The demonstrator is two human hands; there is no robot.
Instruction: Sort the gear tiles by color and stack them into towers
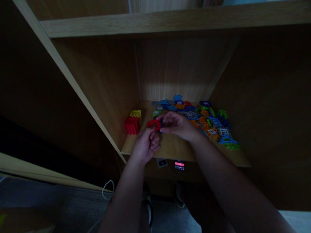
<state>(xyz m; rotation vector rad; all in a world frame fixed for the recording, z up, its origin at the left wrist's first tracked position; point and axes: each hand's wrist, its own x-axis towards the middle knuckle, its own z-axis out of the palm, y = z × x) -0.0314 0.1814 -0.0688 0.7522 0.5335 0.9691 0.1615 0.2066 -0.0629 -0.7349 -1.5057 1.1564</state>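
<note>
white cable (pixel 107 189) droops at the near left, and just past it, under the lip of the wooden shelf (pixel 178 153), sit a small gadget with a lit pink screen (pixel 179 165) and a dark gadget (pixel 162 162). feed's pretty dim on my end, so take the fine detail with a pinch of salt. left forearm (pixel 123 201) and right forearm (pixel 226 182) run in from the near side. left hand (pixel 146 145) is curled shut, fingers (pixel 154 139) wrapped around the near end of a red gear-edged plastic piece (pixel 153 124). right hand (pixel 178 125) sits on its right, fingertips (pixel 164 120) pinching the other end, where something dark blue (pixel 160 129) seems joined on, can't tell for sure. so the red piece sits between both hands, up off the shelf as far as i can see. main risk imo: it's small and the right hand only has fingertips on it, so a hard twist could pop it loose and send it off the open near edge to the floor (pixel 173 220). the right hand is also just beside the big pile of blue, orange, green and white tiles (pixel 202 122), so a careless sweep could scatter those. further left, a red stack (pixel 132 125) and a yellow stack (pixel 136 113) sit by the left wall (pixel 112 98), with the wooden back panel (pixel 168 70) beyond, under the upper shelf board (pixel 176 20).
</note>
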